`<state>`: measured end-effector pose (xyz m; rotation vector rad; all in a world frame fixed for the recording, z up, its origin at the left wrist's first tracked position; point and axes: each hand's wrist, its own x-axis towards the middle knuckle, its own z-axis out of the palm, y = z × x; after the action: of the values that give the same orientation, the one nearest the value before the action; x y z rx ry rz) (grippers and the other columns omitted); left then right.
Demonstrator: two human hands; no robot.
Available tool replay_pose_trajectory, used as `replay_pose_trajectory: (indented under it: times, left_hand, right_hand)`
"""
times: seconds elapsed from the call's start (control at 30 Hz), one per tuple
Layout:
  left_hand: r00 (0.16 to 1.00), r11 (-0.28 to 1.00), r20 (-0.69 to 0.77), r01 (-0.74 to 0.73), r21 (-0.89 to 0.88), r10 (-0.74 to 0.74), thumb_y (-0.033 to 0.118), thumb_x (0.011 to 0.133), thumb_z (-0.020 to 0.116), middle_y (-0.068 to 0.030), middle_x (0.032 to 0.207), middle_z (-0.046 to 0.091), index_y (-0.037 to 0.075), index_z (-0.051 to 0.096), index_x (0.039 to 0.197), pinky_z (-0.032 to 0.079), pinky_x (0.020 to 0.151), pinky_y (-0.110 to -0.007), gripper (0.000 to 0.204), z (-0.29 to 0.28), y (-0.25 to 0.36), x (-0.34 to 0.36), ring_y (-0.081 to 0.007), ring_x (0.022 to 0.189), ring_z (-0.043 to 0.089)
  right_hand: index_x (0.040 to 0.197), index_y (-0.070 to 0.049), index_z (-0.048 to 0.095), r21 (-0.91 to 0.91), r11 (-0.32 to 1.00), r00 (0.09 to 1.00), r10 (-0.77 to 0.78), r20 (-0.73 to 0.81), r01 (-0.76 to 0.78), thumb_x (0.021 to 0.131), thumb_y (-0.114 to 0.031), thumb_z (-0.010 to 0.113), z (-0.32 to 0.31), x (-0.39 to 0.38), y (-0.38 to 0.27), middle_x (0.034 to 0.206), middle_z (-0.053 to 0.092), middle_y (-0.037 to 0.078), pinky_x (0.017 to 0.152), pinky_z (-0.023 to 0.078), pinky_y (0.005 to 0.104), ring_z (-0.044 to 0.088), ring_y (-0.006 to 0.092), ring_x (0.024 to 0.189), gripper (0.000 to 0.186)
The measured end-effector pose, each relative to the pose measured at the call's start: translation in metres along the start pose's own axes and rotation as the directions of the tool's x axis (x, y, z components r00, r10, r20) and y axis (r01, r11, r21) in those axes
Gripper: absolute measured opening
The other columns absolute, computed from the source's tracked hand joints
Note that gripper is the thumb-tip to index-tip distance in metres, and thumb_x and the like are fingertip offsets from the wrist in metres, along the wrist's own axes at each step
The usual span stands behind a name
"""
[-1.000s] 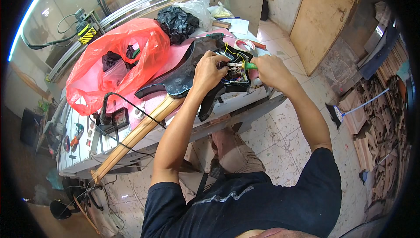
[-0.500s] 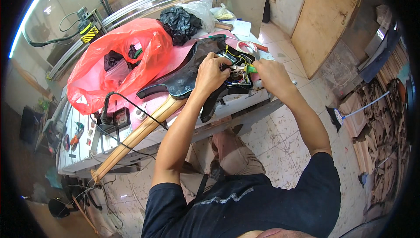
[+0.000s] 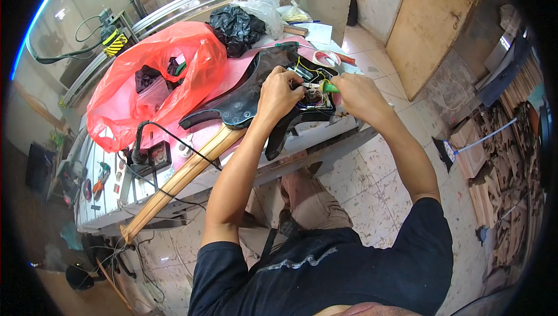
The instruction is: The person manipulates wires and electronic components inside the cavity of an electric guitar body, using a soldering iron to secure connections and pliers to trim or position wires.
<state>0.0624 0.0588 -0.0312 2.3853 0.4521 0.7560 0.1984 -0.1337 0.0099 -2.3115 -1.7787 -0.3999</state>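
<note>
A dark electric guitar body (image 3: 229, 104) lies on the table with its back facing up, its pale wooden neck (image 3: 180, 185) reaching toward the lower left. At the body's right end, an open cavity (image 3: 314, 100) shows yellow and other thin wires and electronic parts. My left hand (image 3: 280, 94) rests over the cavity's left edge, its thumb and fingers closed together; what they pinch is too small to make out. From the right, my right hand (image 3: 354, 92) grips a green-handled tool (image 3: 329, 87) with a silver shaft, whose tip lies among the wires near my left fingertips.
A large red plastic bag (image 3: 157, 78) and a black bag (image 3: 237, 30) crowd the table's left and back. A tape roll (image 3: 326, 58) sits behind the guitar. A black cable (image 3: 186, 144) crosses the neck, near a power strip (image 3: 122, 179). Wood pieces (image 3: 482, 200) pile up at right.
The green tool and my right hand have shifted slightly left and up. My left hand has moved slightly left and stays closed at the cavity.
</note>
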Motion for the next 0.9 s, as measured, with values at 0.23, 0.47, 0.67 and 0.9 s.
replay_pose_trajectory:
  times: [0.23, 0.47, 0.67, 0.9]
  left_hand:
    - [0.996, 0.988, 0.011, -0.086, -0.127, 0.088, 0.022, 0.084, 0.077, -0.0151, 0.104, 0.068, 0.007, 0.081, 0.105, 0.053, 0.084, -0.044, 0.026, -0.002, -0.007, 0.001, -0.0314, 0.095, 0.069]
    - [0.998, 0.993, 0.039, -0.045, -0.106, 0.049, 0.02, 0.093, 0.073, -0.0172, 0.105, 0.07, 0.004, 0.08, 0.105, 0.053, 0.085, -0.044, 0.021, -0.006, 0.0, 0.003, -0.0341, 0.095, 0.07]
    - [0.998, 0.996, -0.038, -0.058, -0.074, 0.056, 0.02, 0.093, 0.074, -0.0207, 0.105, 0.069, 0.001, 0.077, 0.1, 0.052, 0.086, -0.045, 0.021, 0.002, -0.008, 0.003, -0.0393, 0.097, 0.068]
    - [0.997, 0.998, -0.069, -0.047, -0.048, 0.043, 0.017, 0.095, 0.072, -0.0214, 0.105, 0.068, -0.003, 0.074, 0.1, 0.052, 0.086, -0.046, 0.021, 0.003, -0.004, 0.003, -0.0399, 0.098, 0.068]
  right_hand:
    - [0.102, 0.001, 0.068, -0.022, 0.999, 1.0, 0.03, 0.003, -0.03, 0.086, -0.004, 0.067, -0.004, 0.0, -0.006, 0.099, 0.071, 0.022, 0.082, 0.058, 0.049, 0.072, 0.0395, 0.095, 0.017]
    - [0.099, -0.002, 0.063, -0.143, 0.99, 0.996, -0.021, -0.081, 0.01, 0.088, -0.003, 0.064, -0.001, 0.006, -0.002, 0.099, 0.069, 0.019, 0.081, 0.057, 0.0479, 0.069, 0.0372, 0.098, 0.011]
    - [0.096, -0.002, 0.062, -0.195, 0.98, 0.995, -0.053, -0.081, 0.036, 0.091, -0.005, 0.06, 0.0, 0.012, 0.002, 0.086, 0.07, 0.017, 0.073, 0.058, 0.0486, 0.073, 0.0371, 0.084, 0.007]
    - [0.097, -0.003, 0.067, -0.222, 0.973, 0.992, -0.088, -0.089, 0.067, 0.091, -0.007, 0.061, 0.001, 0.017, 0.012, 0.087, 0.071, 0.017, 0.071, 0.058, 0.0481, 0.073, 0.0374, 0.08, 0.009]
